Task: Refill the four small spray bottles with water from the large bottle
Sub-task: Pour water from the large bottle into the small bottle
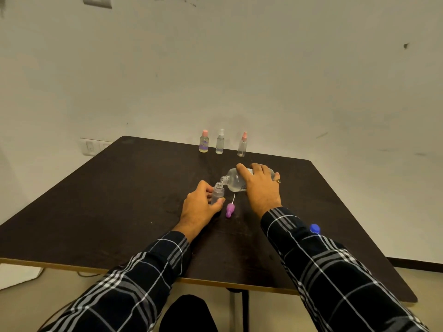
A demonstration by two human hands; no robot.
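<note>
Held tipped almost level in the right grip (260,185), fingers (242,170) curled over its side: large bottle (236,182), clear, uncapped, mouth just above the open neck of a small spray bottle (217,192). That one pinched upright mid-tabletop (119,200) by the left grip (200,207), lower half hidden behind it. Fill level in either: cannot tell. Just beside, lying flat: purple spray head (230,210) with white tube (233,198). Blue cap (314,228) partly cut off by the right sleeve (311,259). At the far edge, upright and capped: three small bottles (220,141); leftmost yellowish inside, others clear, levels too small to read.
</note>
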